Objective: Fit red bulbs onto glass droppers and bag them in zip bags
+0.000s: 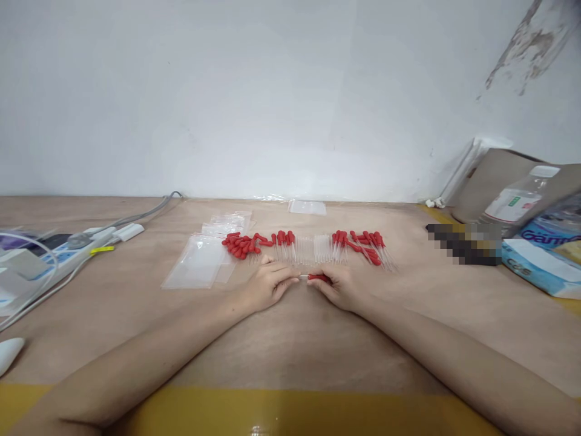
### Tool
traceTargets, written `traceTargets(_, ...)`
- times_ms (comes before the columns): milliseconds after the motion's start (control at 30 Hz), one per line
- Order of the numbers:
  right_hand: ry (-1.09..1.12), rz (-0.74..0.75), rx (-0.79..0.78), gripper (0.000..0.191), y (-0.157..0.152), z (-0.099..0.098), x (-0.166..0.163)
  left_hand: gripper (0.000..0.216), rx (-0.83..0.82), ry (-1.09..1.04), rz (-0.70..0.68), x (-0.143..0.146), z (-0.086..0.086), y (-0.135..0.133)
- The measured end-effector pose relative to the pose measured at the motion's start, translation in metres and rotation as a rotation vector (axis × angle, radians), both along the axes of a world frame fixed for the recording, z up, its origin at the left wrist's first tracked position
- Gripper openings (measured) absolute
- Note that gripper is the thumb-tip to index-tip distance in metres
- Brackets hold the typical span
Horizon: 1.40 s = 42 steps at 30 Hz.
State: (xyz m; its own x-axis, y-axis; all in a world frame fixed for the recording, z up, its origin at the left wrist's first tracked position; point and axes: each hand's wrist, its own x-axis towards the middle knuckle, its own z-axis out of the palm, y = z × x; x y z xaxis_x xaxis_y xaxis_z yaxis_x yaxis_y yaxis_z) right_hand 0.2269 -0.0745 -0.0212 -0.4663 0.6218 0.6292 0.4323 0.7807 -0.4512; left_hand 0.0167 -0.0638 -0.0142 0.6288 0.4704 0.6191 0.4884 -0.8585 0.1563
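My left hand (267, 283) and my right hand (338, 286) meet at the middle of the wooden table (290, 339), both pinched on one dropper (313, 277). The left fingers grip its clear glass tube, the right fingers its red rubber bulb. Just beyond my hands lies a row of several droppers (313, 245) with red bulbs, and a loose heap of red bulbs (240, 245) sits at the row's left end.
Clear plastic bags (200, 260) lie left of the droppers, another bag (307, 207) near the wall. Cables and a power strip (68, 248) are at the far left. A cardboard box (494, 175), a bottle (517, 203) and blue packets (540, 260) stand at the right.
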Motion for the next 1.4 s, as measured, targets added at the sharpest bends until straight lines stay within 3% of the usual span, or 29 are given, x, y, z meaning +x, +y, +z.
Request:
traceTargets(333, -0.117, 0.010, 0.149, 0.015, 0.003, -0.007, 0.000, 0.020, 0.095, 0.160, -0.032, 0.001, 0.001, -0.001)
traceTargets(433, -0.122, -0.015, 0.104, 0.016, 0.003, -0.004, -0.002, 0.024, 0.111, 0.188, 0.001, 0.006, 0.001, -0.002)
traceTargets(600, 0.027, -0.050, -0.058, 0.015, 0.010, -0.004, 0.001, 0.020, 0.060, 0.039, 0.083, 0.005, 0.000, 0.002)
traceTargets(800, -0.107, -0.028, 0.103, 0.013, 0.012, 0.002, 0.015, 0.020, -0.014, 0.071, 0.074, -0.001, -0.001, 0.006)
traceTargets(1100, -0.059, -0.079, 0.292, 0.012, 0.007, 0.005, 0.010, 0.026, -0.149, 0.030, 0.111, 0.004, 0.005, -0.004)
traceTargets(1400, -0.104, -0.005, 0.150, 0.016, 0.004, 0.005, 0.002, 0.026, -0.020, 0.025, 0.102, 0.007, 0.001, -0.002)
